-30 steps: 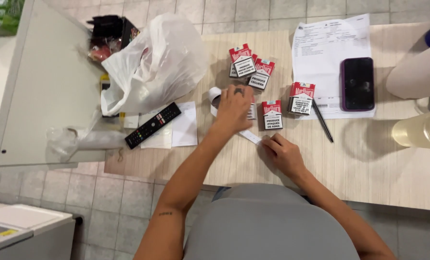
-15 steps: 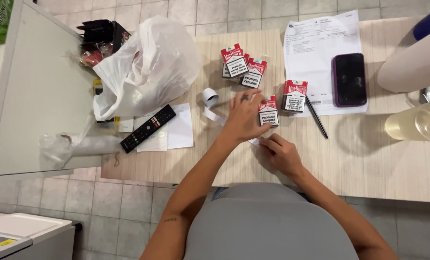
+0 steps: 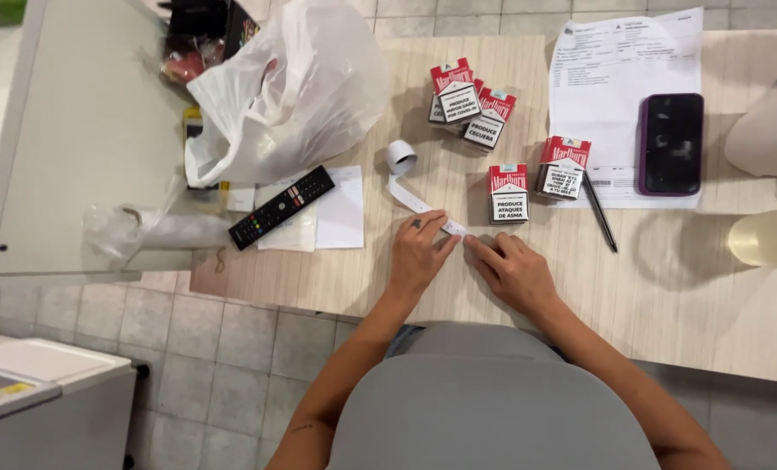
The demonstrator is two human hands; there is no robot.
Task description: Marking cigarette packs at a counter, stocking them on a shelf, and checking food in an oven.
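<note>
A narrow white paper strip (image 3: 406,187) with a curled end lies on the wooden table (image 3: 667,287). My left hand (image 3: 417,252) and my right hand (image 3: 515,271) both pinch its near end, fingertips almost meeting. Just beyond my right hand stands a red and white small carton (image 3: 509,192), with another carton (image 3: 562,167) to its right. A stack of similar cartons (image 3: 464,103) lies farther back.
A white plastic bag (image 3: 293,87) and a black remote control (image 3: 281,206) on white paper slips sit at the left. A printed sheet (image 3: 615,61), a dark phone (image 3: 671,142) and a black pen (image 3: 599,213) lie at the right. A glass (image 3: 767,237) stands at the far right edge.
My left hand has let go of the carton and drawn back to the strip's near end. The carton now stands alone. My right hand stays on the strip.
</note>
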